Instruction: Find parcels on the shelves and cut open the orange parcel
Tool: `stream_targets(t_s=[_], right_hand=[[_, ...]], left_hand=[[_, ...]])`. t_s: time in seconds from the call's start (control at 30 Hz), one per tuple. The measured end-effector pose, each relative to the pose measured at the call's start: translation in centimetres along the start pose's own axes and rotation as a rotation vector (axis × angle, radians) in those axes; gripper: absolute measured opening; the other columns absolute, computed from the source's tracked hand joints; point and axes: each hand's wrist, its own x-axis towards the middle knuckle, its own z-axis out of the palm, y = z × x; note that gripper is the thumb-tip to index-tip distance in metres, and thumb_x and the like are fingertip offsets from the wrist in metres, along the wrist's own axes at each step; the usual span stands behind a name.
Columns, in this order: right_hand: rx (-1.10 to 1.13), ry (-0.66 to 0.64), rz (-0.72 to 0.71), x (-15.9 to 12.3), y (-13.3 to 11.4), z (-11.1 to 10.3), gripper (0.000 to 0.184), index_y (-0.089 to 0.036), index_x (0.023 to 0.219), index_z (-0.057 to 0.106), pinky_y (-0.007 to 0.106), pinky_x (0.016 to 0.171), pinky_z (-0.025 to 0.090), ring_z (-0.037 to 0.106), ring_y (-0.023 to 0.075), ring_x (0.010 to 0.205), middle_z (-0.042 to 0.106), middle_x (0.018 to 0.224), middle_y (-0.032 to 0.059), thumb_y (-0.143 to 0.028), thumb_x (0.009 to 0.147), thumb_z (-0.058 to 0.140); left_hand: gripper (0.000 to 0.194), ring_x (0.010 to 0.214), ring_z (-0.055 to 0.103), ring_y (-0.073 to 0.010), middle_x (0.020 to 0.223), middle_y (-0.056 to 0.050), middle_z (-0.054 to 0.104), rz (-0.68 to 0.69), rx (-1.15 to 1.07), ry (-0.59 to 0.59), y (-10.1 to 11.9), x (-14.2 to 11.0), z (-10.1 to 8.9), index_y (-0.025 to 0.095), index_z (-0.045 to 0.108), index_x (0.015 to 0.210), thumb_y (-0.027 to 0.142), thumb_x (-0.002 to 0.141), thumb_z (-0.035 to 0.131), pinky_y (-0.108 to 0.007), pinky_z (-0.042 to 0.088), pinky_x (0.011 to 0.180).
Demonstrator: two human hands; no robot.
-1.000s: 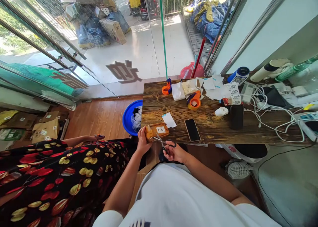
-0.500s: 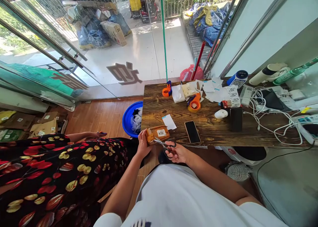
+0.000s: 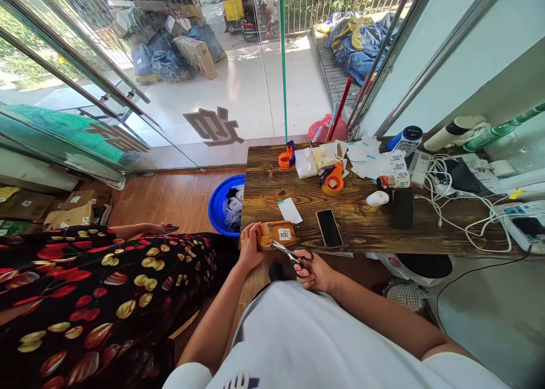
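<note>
An orange-brown package [image 3: 269, 238] with a white label reading 3024 lies at the near left edge of the wooden table [image 3: 272, 179]. Around its left end, my left hand [image 3: 251, 248] is closed and grips it. In my right hand [image 3: 313, 272] is a pair of scissors [image 3: 293, 256] with black handles, fingers wrapped through the loops. The blades point left and their tips touch or overlap the package's near side; whether they are in it I cannot tell. Just beyond the package lies a white card [image 3: 290, 210], with a phone [image 3: 329, 228] to the right.
Two tape dispensers, one small [image 3: 286, 157] and one larger [image 3: 333, 180], sit farther back near papers [image 3: 360, 156]. White cables [image 3: 464, 207] tangle at the right. A blue bin [image 3: 221, 207] stands left of the table. Another person in a floral garment [image 3: 128, 287] is close on my left.
The scissors and my right hand have shifted slightly right and toward me. The package has moved a little to the right, still in my left hand.
</note>
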Motion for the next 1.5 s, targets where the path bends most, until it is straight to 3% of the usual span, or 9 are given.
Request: stream_targets(t_s=[0.17, 0.3, 0.47, 0.57, 0.67, 0.9, 1.03, 1.2, 1.5], right_hand=[[0.032, -0.033, -0.01, 0.6, 0.0, 0.2, 0.054, -0.014, 0.055, 0.051, 0.014, 0.03, 0.014, 0.018, 0.0027, 0.03, 0.037, 0.036, -0.006, -0.051, 0.091, 0.034], [0.058, -0.04, -0.015, 0.7, -0.5, 0.5, 0.048, -0.013, 0.059, 0.052, 0.013, 0.031, 0.013, 0.019, 0.0015, 0.03, 0.037, 0.038, -0.0076, -0.05, 0.089, 0.042], [0.036, -0.004, -0.061, 0.4, -0.9, 0.6, 0.042, -0.013, 0.062, 0.054, 0.014, 0.032, 0.014, 0.024, 0.0017, 0.031, 0.041, 0.04, -0.0072, -0.047, 0.087, 0.048], [-0.008, 0.031, -0.077, 0.5, -0.9, 0.8, 0.042, -0.012, 0.061, 0.055, 0.014, 0.031, 0.014, 0.024, 0.0018, 0.03, 0.044, 0.04, -0.0059, -0.045, 0.087, 0.048], [-0.051, 0.067, -0.111, 0.9, -0.7, 1.2, 0.042, -0.012, 0.06, 0.056, 0.015, 0.031, 0.014, 0.024, 0.0019, 0.03, 0.046, 0.04, -0.0047, -0.044, 0.087, 0.048], [-0.101, 0.095, -0.144, 1.5, -0.2, 2.4, 0.045, -0.014, 0.061, 0.056, 0.017, 0.031, 0.016, 0.025, 0.0035, 0.03, 0.047, 0.041, -0.004, -0.05, 0.086, 0.044], [-0.106, 0.092, -0.174, 2.0, 0.9, 2.6, 0.044, -0.014, 0.062, 0.056, 0.017, 0.032, 0.015, 0.024, 0.003, 0.03, 0.049, 0.041, -0.0034, -0.051, 0.085, 0.047], [-0.065, 0.054, -0.232, 3.0, 1.4, 3.1, 0.044, -0.015, 0.063, 0.056, 0.016, 0.034, 0.017, 0.024, 0.0024, 0.033, 0.047, 0.044, -0.0054, -0.055, 0.082, 0.055], [0.038, -0.029, -0.138, 2.7, 0.9, 4.1, 0.044, -0.014, 0.064, 0.057, 0.017, 0.033, 0.018, 0.025, 0.0037, 0.033, 0.046, 0.043, -0.0051, -0.053, 0.083, 0.049]], left_hand=[[0.088, 0.125, 0.034, -0.0286, 0.133, -0.013, 0.038, -0.004, 0.001, -0.025, -0.7, 0.2, -0.5, 0.02, 0.03, 0.138, 0.011, 0.057, 0.063, -0.047, 0.029, 0.107], [0.097, 0.134, 0.022, -0.0321, 0.143, -0.015, 0.026, 0.016, 0.039, -0.077, 0.7, 0.1, -1.0, 0.022, 0.018, 0.147, 0.024, 0.065, 0.07, -0.051, 0.021, 0.111], [0.051, 0.119, 0.038, -0.0268, 0.123, -0.012, 0.04, -0.159, 0.091, 0.101, 4.3, -0.4, 0.2, 0.025, 0.044, 0.136, 0.035, 0.087, 0.055, -0.047, 0.033, 0.104], [0.042, 0.106, 0.045, -0.0255, 0.11, -0.01, 0.045, -0.227, 0.058, 0.211, 5.5, -0.2, 0.7, 0.023, 0.053, 0.124, 0.032, 0.084, 0.06, -0.045, 0.041, 0.096], [0.037, 0.099, 0.049, -0.0251, 0.104, -0.008, 0.049, -0.243, 0.07, 0.221, 6.0, 0.4, 0.2, 0.022, 0.057, 0.115, 0.03, 0.08, 0.064, -0.043, 0.044, 0.091], [0.03, 0.092, 0.055, -0.0227, 0.104, -0.007, 0.054, -0.292, 0.115, 0.21, 6.4, 0.4, -1.0, 0.023, 0.06, 0.113, 0.032, 0.084, 0.059, -0.039, 0.048, 0.085], [0.029, 0.091, 0.058, -0.0215, 0.099, -0.007, 0.058, -0.236, 0.187, 0.253, 6.0, -0.1, -0.9, 0.022, 0.062, 0.115, 0.03, 0.089, 0.053, -0.036, 0.048, 0.083], [0.022, 0.08, 0.061, -0.0183, 0.089, -0.005, 0.065, -0.188, 0.288, 0.286, 5.3, -0.5, -0.8, 0.02, 0.068, 0.101, 0.029, 0.091, 0.05, -0.032, 0.049, 0.075], [0.022, 0.079, 0.063, -0.017, 0.088, -0.005, 0.067, -0.161, 0.294, 0.342, 4.3, -0.9, -1.0, 0.019, 0.069, 0.098, 0.03, 0.092, 0.051, -0.029, 0.049, 0.072]])
